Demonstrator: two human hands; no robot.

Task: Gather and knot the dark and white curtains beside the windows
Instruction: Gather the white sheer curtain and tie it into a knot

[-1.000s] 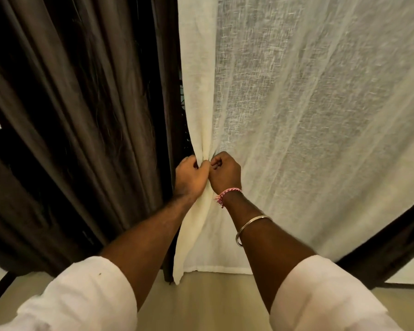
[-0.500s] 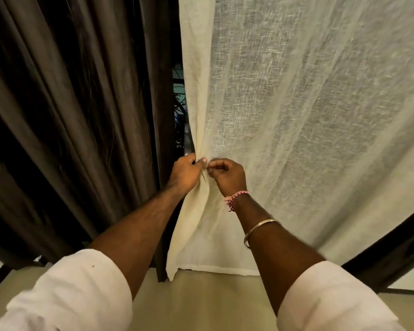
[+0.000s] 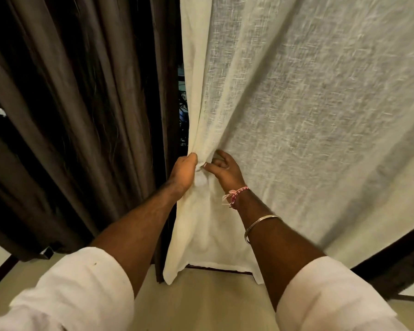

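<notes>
Left hand (image 3: 183,174) clenched on the gathered edge folds of the white curtain (image 3: 296,103) beside the dark curtain (image 3: 69,115), right hand (image 3: 225,169) with fingers loosely curled against the cloth, gripping nothing — best to feed even pleats leftward, keeping that bunch tight.

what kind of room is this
Probably a room in a home, at a window or glass door: floor-length dark curtain and sheer white curtain, night view through the gap, pale floor.
</notes>
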